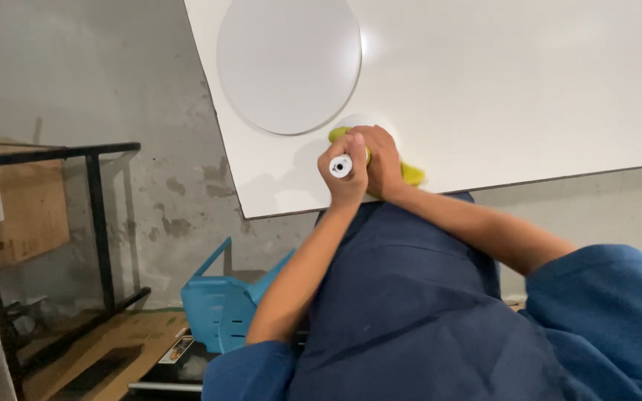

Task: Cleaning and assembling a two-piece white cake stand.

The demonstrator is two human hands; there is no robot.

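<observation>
Cloth (412, 174) under right hand (382, 162), table (529, 82) edge

The left hand (345, 174) grips a white tube (340, 165), while the right hand (382, 160) presses a yellow cloth (411, 174) on the white bench (499, 82). A round white disc (289, 63) lies near them. Below stands a blue chair (224, 301).

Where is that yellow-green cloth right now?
In the head view, the yellow-green cloth lies on the white board near its lower edge, under the right hand, just below the round grey disc.
</observation>
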